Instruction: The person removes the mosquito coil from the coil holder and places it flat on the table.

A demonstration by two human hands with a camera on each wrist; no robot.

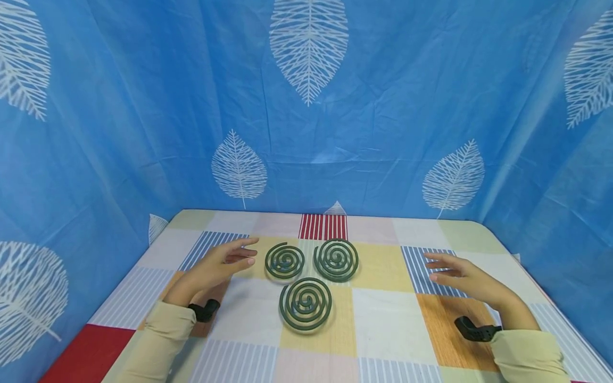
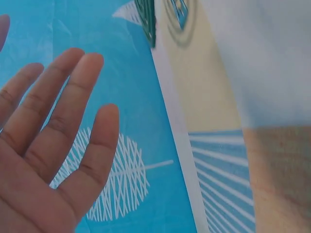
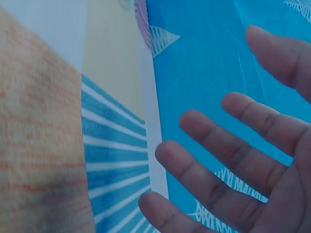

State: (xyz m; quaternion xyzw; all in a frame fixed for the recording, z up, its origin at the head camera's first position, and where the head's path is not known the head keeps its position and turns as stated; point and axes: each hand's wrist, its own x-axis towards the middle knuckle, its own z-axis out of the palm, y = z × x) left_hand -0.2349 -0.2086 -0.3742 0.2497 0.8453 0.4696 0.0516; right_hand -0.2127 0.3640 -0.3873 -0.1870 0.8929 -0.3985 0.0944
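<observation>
Three dark green mosquito coils lie on the table in the head view: a rear-left coil [image 1: 284, 261], a rear-right coil [image 1: 337, 258] and a front coil [image 1: 306, 304]. Left of them, my left hand [image 1: 219, 267] hovers over the cloth, its relaxed fingers pointing at the rear-left coil without touching it. My right hand [image 1: 463, 275] is held off to the right, fingers loosely extended and holding nothing. In the left wrist view, part of a coil [image 2: 147, 22] shows at the top edge, beyond the spread left fingers [image 2: 87, 80]. The right wrist view shows bare right fingers [image 3: 209, 136].
A patchwork-patterned tablecloth [image 1: 388, 319] covers the table. Blue curtain [image 1: 364, 133] with white leaf prints rises behind the table and along both sides. Black wrist cameras sit on the left wrist [image 1: 205, 310] and right wrist [image 1: 475, 330].
</observation>
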